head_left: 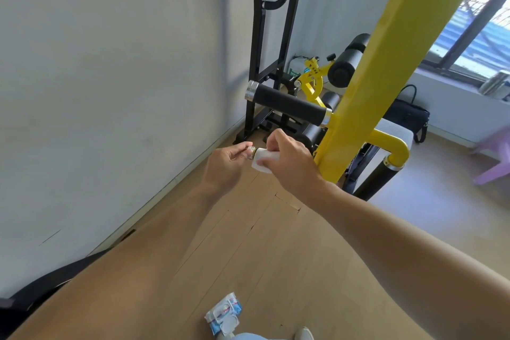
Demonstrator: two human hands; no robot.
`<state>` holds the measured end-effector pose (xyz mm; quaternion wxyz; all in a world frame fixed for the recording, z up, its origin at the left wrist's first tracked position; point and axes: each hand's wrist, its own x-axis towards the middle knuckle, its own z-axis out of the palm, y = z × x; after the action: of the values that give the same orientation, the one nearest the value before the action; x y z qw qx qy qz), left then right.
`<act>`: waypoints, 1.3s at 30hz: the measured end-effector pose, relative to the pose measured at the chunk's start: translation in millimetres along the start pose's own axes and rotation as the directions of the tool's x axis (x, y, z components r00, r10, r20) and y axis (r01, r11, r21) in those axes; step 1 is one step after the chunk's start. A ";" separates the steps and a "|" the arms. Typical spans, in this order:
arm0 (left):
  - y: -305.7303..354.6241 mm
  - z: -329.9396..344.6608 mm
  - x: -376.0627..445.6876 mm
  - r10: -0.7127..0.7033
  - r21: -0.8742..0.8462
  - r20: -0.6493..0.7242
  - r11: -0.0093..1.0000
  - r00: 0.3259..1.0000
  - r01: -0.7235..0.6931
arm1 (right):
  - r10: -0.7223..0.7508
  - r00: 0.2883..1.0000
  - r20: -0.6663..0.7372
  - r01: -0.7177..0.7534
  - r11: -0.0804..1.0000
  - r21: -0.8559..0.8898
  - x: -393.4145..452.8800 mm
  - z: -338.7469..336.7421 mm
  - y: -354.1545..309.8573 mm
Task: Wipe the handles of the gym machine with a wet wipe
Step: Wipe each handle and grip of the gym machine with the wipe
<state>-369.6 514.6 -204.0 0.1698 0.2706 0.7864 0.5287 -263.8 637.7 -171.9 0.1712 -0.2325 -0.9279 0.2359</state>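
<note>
Right hand (289,163) grips a white wet wipe (263,160) around the lower handle; left hand (227,163) pinches the handle's metal end cap (251,152).

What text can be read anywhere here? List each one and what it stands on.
No text can be read for certain.
wet wipes pack on the floor: blue and red print, too blurred to read.
green label at the machine's base by the wall: pale marks, too small to read.
yellow beam and upper handle: no lettering shows.
</note>
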 end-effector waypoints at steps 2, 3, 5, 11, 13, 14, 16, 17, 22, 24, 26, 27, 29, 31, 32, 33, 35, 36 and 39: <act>0.9 0.3 0.4 -0.016 0.002 -0.004 1.000 1.000 0.016 | 0.003 0.999 0.052 0.010 0.967 -0.253 -2.5 1.3 2.6; 1.3 0.3 1.4 -0.026 0.000 -0.013 1.000 1.000 0.026 | -0.006 0.998 0.068 0.034 0.909 -0.416 -4.3 1.6 3.1; 2.5 1.1 2.4 -0.044 0.001 -0.024 0.999 0.999 0.044 | -0.033 0.997 0.076 0.071 0.814 -0.577 -5.3 4.7 0.5; 1.7 2.4 -0.6 -0.063 -0.007 -0.036 0.998 0.997 0.063 | -0.087 0.977 0.194 0.181 0.820 -0.543 -1.9 17.4 -17.2; 0.6 4.2 0.2 -0.087 -0.038 -0.065 0.996 0.994 0.085 | 0.031 0.979 0.202 0.134 0.647 -0.750 -9.8 0.7 -15.6; 0.9 5.6 0.1 -0.101 -0.049 -0.073 0.994 0.992 0.098 | 0.085 0.974 0.211 0.134 0.535 -0.834 -15.8 -8.7 -13.0; 0.8 9.4 0.7 -0.103 -0.058 -0.074 0.993 0.992 0.099 | 0.148 0.960 0.237 0.167 0.377 -0.911 -25.3 -24.7 -9.7; 0.8 11.1 1.2 -0.100 -0.056 -0.078 0.994 0.992 0.096 | 0.154 0.958 0.240 0.171 0.364 -0.916 -24.9 -28.8 -10.8; 2.5 16.8 3.5 -0.086 -0.016 -0.079 0.996 0.993 0.085 | -0.003 0.956 0.294 0.226 0.645 -0.730 0.8 10.3 -17.0; 4.0 17.4 3.3 -0.076 -0.004 -0.094 0.997 0.993 0.076 | 0.011 0.963 0.268 0.197 0.649 -0.735 3.2 10.1 -14.8; 4.2 17.5 4.6 -0.083 -0.018 -0.109 0.996 0.991 0.082 | 0.088 0.959 0.269 0.185 0.522 -0.833 -6.3 -9.8 -11.5; 4.0 17.8 4.4 -0.090 -0.030 -0.110 0.996 0.990 0.087 | 0.121 0.951 0.285 0.210 0.422 -0.882 -13.2 -20.4 -8.0; 4.7 19.4 2.4 -0.103 -0.040 -0.110 0.994 0.989 0.099 | 0.162 0.935 0.316 0.265 0.276 -0.924 -23.6 -38.4 -5.0; 5.4 20.6 2.0 -0.106 -0.036 -0.111 0.994 0.988 0.102 | 0.144 0.942 0.305 0.253 0.295 -0.921 -23.7 -40.0 -7.2; 6.2 20.2 2.4 -0.104 -0.028 -0.110 0.994 0.988 0.102 | 0.125 0.947 0.297 0.240 0.343 -0.908 -19.9 -33.0 -8.4; 7.1 19.2 3.0 -0.102 -0.016 -0.107 0.995 0.989 0.101 | 0.084 0.951 0.297 0.240 0.405 -0.882 -14.4 -23.3 -9.7; 7.1 16.8 5.6 -0.098 0.018 -0.098 0.995 0.990 0.100 | -0.038 0.952 0.302 0.275 0.537 -0.798 -4.6 -1.9 -10.6; 6.8 16.1 6.3 -0.096 0.032 -0.092 0.995 0.991 0.099 | -0.096 0.951 0.294 0.292 0.592 -0.752 -2.3 7.2 -10.1; 7.8 13.7 5.6 -0.078 0.069 -0.097 0.994 0.992 0.085 | -0.056 0.964 0.261 0.244 0.587 -0.772 -3.2 2.5 -8.0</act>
<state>-364.6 530.4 -201.9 0.1440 0.2190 0.8228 0.5043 -265.0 628.8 -170.4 -0.0295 -0.1787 -0.9639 -0.1954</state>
